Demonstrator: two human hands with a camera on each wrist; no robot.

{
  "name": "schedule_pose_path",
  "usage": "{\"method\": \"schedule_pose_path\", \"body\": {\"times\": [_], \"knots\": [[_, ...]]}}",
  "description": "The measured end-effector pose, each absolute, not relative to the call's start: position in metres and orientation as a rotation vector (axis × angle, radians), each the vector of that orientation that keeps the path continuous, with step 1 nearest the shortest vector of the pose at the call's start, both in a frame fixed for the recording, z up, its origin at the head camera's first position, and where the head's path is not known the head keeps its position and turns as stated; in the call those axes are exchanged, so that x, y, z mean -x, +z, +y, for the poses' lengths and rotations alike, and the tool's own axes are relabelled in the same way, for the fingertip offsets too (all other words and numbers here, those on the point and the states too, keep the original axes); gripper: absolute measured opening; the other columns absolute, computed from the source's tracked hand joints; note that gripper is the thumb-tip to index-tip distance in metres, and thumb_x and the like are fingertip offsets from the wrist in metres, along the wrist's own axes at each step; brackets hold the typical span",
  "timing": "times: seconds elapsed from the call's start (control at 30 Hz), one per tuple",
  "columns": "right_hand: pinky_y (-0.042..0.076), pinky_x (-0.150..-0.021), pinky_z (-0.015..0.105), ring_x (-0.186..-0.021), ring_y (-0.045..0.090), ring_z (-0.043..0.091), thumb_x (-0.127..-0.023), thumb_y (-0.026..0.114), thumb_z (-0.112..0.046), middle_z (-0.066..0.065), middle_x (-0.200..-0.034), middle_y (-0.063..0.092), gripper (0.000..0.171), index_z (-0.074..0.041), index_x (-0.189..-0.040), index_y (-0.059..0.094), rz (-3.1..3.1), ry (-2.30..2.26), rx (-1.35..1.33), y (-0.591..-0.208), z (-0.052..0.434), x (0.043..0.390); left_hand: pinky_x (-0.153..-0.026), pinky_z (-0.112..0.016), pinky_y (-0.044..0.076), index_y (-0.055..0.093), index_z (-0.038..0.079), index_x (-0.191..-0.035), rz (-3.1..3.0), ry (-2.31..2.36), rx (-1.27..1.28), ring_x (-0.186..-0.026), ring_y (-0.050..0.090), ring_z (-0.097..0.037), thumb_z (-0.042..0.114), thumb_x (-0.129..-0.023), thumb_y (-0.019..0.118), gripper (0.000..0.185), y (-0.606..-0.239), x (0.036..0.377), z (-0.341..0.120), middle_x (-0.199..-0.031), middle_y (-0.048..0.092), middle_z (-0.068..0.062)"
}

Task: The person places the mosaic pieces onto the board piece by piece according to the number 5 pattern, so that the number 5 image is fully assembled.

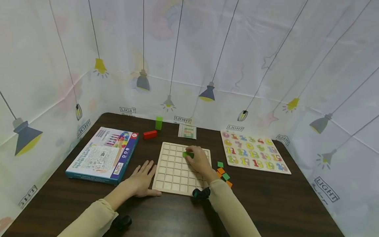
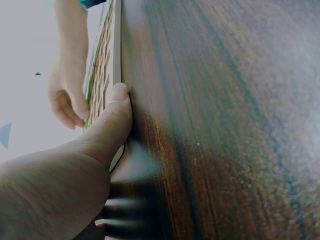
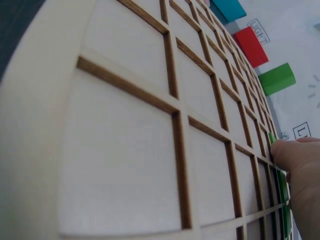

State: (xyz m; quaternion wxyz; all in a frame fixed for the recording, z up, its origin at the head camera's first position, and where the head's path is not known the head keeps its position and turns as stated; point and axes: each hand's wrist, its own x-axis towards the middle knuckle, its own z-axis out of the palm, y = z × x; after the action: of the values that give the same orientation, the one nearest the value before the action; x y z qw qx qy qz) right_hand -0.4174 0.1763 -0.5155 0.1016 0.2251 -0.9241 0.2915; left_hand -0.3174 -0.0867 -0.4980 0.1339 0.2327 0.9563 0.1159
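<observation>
Head view was the only one showing the whole layout: dark wood-grain table (image 1: 266, 204), printed cloth backdrop (image 1: 266, 49) with lamp drawings on three sides, flat game box (image 1: 103, 154) at left, number puzzle (image 1: 254, 152) at right, pale wooden grid board (image 1: 174, 174) in the middle. Left wrist view gave only an edge-on slice of the board (image 2: 116, 55) and the tabletop (image 2: 225, 100). Right wrist view showed the board (image 3: 125, 150) up close: smooth light wood, square cells split by thin dark grooves.

Left hand (image 1: 143, 179) lay flat on the table, fingers straight and spread, thumb (image 2: 112, 125) pressed against the board's near left edge. It held nothing.

Right hand (image 1: 199, 159) was over the board's far right part, fingers curled down onto a green tile (image 1: 188, 154) lying on the grid; fingertip (image 3: 295, 152) touched the tile's edge (image 3: 272, 140). Whether it pinched the tile or only pressed it, I couldn't tell.

Small stuff: pattern card (image 1: 187, 131) beyond the board, red block (image 1: 150, 134) lying flat, green block (image 1: 159, 123) upright just behind it, loose green and orange square tiles (image 1: 223, 173) clustered right of the board, beside the right wrist.
</observation>
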Motion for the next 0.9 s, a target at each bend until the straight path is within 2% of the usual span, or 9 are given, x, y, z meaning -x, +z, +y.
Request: {"method": "schedule_pose_path", "body": {"times": [0.2,0.57,0.73,0.9], "knots": [[0.048,-0.084,0.04,-0.1,0.057,0.025,-0.088,0.066,-0.005,0.01,-0.106,0.063,0.027,0.0,-0.114,0.063,-2.687,0.919,-0.648,-0.511,0.188,0.41,-0.109,-0.056,0.014,0.022,-0.002,-0.148,2.767,0.335,-0.686,-0.141,0.009,-0.037,0.069,-0.078,0.058,0.106,-0.494,0.316,-0.085,-0.154,0.013,-0.022],[0.052,-0.073,0.035,-0.084,0.063,0.02,-0.088,0.064,0.0,0.006,-0.091,0.068,0.016,0.001,-0.104,0.066,-2.572,0.965,-0.574,-0.513,0.219,0.401,-0.108,-0.059,0.011,0.022,-0.006,-0.146,2.733,0.408,-0.723,-0.14,0.008,-0.041,0.071,-0.078,0.056,0.109,-0.494,0.317,-0.086,-0.152,0.012,-0.026],[0.052,-0.071,0.032,-0.081,0.063,0.015,-0.089,0.064,-0.003,0.001,-0.091,0.068,0.015,-0.002,-0.104,0.067,-2.624,0.924,-0.521,-0.508,0.236,0.398,-0.108,-0.058,0.011,0.019,-0.005,-0.148,2.728,0.392,-0.706,-0.14,0.006,-0.041,0.07,-0.079,0.056,0.108,-0.492,0.316,-0.087,-0.153,0.009,-0.025],[0.052,-0.068,0.033,-0.079,0.062,0.015,-0.089,0.064,-0.005,0.002,-0.092,0.068,0.015,-0.002,-0.104,0.067,-2.643,0.916,-0.506,-0.502,0.251,0.391,-0.108,-0.06,0.011,0.021,-0.005,-0.147,2.733,0.413,-0.711,-0.14,0.008,-0.042,0.068,-0.078,0.058,0.107,-0.489,0.314,-0.088,-0.152,0.011,-0.027]]}}
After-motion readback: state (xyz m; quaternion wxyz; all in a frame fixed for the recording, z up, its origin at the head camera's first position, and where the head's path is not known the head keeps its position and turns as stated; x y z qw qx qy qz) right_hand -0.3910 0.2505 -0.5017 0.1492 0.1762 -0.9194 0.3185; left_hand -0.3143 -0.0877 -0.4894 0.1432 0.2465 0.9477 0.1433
